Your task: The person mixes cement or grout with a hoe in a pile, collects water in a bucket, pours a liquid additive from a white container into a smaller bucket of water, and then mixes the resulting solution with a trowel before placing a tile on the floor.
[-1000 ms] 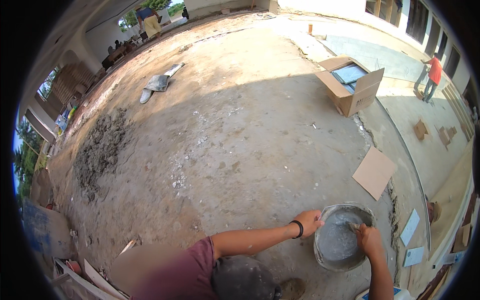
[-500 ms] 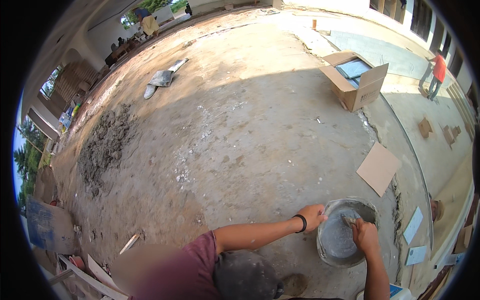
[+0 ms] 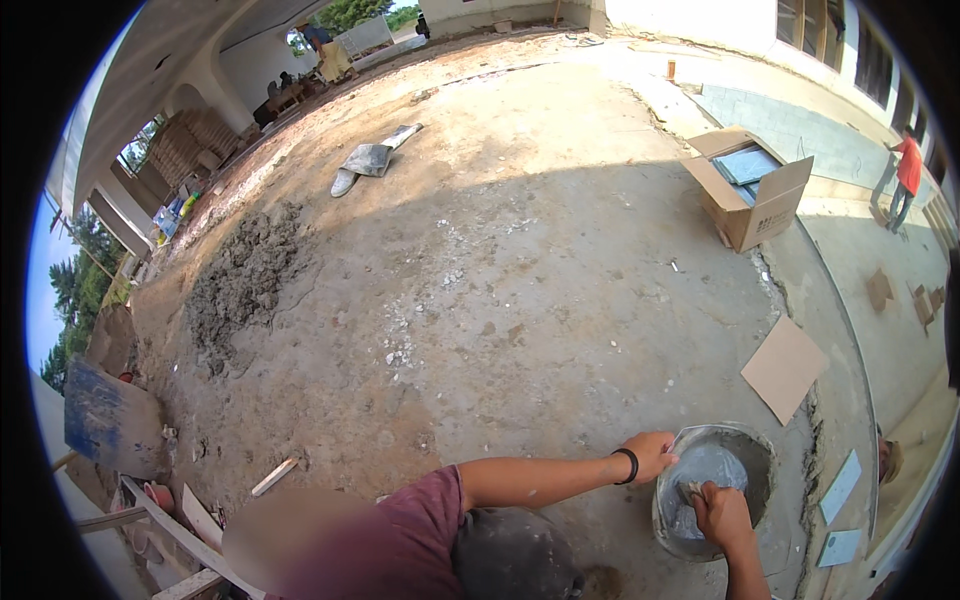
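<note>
At the lower right, a round grey bucket (image 3: 762,478) stands on the rough concrete, its wall coated with dried residue. A wet grey mix (image 3: 722,466) covers its bottom. My left hand (image 3: 653,456), with a black band at the wrist, is closed on the bucket's left rim. Inside the opening, my right hand (image 3: 722,515) grips a short hand tool (image 3: 690,490) with a flat greyish end, dipped toward the mix. Its exact kind is hard to make out. My dark, dusty knee (image 3: 515,555) shows below my left arm.
A cardboard sheet (image 3: 786,370) and light-blue tiles (image 3: 841,487) lie right of the bucket, near a broken slab edge. Beyond stands an open carton (image 3: 752,205) of tiles. Wet mortar (image 3: 245,280) is heaped at left. A person in orange (image 3: 908,170) stands far right.
My right hand has moved the tool toward the near left side of the bucket. The left hand keeps its hold on the rim. The whole view has shifted slightly.
</note>
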`<action>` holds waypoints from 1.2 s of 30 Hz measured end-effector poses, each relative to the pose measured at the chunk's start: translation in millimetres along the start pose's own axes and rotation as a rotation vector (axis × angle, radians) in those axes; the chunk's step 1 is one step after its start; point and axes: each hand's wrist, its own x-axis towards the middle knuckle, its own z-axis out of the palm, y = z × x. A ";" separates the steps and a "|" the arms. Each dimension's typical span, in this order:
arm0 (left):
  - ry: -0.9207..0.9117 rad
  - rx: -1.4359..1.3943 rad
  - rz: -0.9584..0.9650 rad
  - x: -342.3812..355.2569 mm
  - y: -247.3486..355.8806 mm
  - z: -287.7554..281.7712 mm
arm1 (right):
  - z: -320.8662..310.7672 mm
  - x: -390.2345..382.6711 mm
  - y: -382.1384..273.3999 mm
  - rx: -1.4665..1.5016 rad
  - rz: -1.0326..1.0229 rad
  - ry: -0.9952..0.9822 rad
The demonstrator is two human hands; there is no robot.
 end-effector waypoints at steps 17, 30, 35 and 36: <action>-0.002 0.001 0.006 0.3 -3.8 0.1 | -4.3 -22.0 -17.7 0.018 -0.004 -0.142; 0.010 -0.049 -0.009 -2.4 -0.2 4.3 | -15.8 -42.5 37.8 -0.134 0.171 -0.055; 0.025 -0.054 -0.019 -0.9 -3.6 2.8 | -2.0 -41.3 -4.6 0.003 0.048 -0.150; 0.019 -0.045 -0.011 -1.3 -3.2 1.4 | 0.7 -28.3 -10.5 0.033 0.040 -0.106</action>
